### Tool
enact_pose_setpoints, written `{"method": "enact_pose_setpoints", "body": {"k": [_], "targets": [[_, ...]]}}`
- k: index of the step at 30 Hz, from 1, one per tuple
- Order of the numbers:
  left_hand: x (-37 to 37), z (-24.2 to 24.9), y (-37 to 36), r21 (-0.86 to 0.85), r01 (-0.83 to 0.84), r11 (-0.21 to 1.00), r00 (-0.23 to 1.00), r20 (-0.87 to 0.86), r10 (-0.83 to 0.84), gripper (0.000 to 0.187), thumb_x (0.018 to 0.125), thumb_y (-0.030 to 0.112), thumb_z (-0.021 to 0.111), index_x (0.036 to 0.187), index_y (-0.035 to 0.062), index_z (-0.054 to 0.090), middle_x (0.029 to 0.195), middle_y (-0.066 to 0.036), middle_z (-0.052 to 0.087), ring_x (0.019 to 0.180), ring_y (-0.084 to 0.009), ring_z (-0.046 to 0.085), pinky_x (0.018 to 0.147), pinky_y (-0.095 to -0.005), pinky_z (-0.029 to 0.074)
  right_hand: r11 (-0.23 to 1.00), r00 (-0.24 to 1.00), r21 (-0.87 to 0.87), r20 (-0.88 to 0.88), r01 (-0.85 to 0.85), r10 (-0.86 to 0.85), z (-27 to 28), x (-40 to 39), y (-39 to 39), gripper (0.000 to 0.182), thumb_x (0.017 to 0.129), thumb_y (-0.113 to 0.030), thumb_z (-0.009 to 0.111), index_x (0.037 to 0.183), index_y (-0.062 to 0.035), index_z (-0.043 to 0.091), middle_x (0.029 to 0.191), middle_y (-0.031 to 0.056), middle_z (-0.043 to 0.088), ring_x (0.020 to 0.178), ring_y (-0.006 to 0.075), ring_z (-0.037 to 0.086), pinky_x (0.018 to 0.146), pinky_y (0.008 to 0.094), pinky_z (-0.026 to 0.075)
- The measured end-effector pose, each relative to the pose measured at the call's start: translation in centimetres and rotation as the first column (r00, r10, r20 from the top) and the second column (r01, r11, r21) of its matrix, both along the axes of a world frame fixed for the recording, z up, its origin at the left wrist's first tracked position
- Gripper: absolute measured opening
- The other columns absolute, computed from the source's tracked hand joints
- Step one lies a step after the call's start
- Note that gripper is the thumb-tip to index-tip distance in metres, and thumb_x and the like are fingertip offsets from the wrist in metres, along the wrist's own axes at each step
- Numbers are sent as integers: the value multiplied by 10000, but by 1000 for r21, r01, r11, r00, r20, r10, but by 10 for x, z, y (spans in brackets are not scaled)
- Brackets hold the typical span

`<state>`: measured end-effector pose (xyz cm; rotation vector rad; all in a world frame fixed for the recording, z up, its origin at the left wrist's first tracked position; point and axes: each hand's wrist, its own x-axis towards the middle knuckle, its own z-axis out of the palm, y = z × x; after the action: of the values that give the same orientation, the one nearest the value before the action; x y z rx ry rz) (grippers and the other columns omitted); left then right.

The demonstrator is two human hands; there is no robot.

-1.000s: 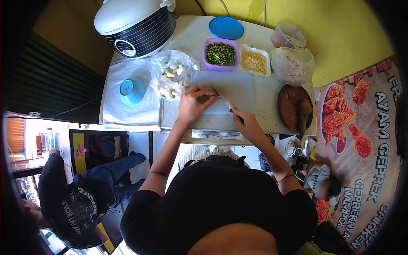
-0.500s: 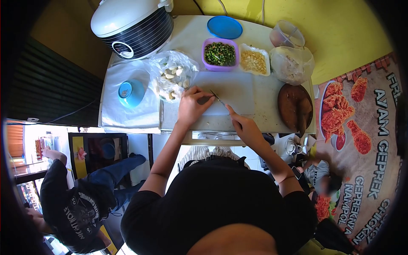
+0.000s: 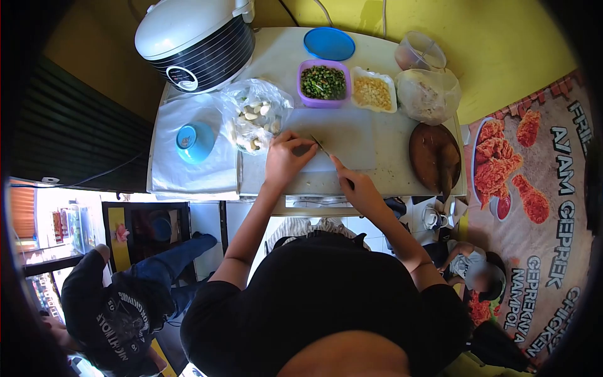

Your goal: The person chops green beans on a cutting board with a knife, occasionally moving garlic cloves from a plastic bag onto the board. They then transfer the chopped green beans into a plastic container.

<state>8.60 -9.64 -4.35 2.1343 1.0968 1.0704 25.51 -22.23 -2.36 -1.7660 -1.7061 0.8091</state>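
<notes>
My right hand (image 3: 357,187) is closed round the handle of a small knife (image 3: 320,144), its blade pointing up and left over a pale cutting board (image 3: 352,141). Just left of the blade, my left hand (image 3: 290,154) has its thumb and fingertips pinched together at the board; whatever they hold is too small to make out. Beside that hand lies an open plastic bag (image 3: 235,107) of peeled white cloves. Beyond the board stand a purple tub (image 3: 303,98) of chopped green pieces and a white tray (image 3: 392,103) of chopped pale yellow pieces.
A rice cooker (image 3: 210,53) and an upturned blue bowl (image 3: 195,141) are on the left. Farther back lies a blue lid (image 3: 329,44). On the right are a clear container (image 3: 419,51), a filled bag (image 3: 428,94) and a brown mortar (image 3: 430,157). People are at both sides below.
The view has shifted slightly. Both hands keep nearly the same pose beside the knife. The person at the left has lowered an arm.
</notes>
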Motion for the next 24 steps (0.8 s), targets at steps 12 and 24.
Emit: {"method": "enact_pose_setpoints", "body": {"k": [12, 24], "targets": [[20, -1, -5, 27, -62, 998, 998, -27, 63, 265, 842, 88, 651, 1105, 105, 682, 902, -100, 628, 731, -217, 615, 677, -345, 482, 989, 953, -35, -262, 146, -150, 11, 15, -3, 471, 933, -113, 552, 1388, -185, 457, 662, 44, 371, 614, 102, 360, 589, 238, 379], [-79, 31, 37, 185, -190, 964, 946, -230, 230, 253, 822, 243, 692, 1054, 145, 703, 889, -69, 653, 912, -251, 604, 949, -432, 350, 995, 928, -91, -367, 34, -65, -1, 5, 4, 463, 937, -118, 551, 1387, -182, 461, 667, 21, 340, 620, 92, 338, 588, 236, 367]]}}
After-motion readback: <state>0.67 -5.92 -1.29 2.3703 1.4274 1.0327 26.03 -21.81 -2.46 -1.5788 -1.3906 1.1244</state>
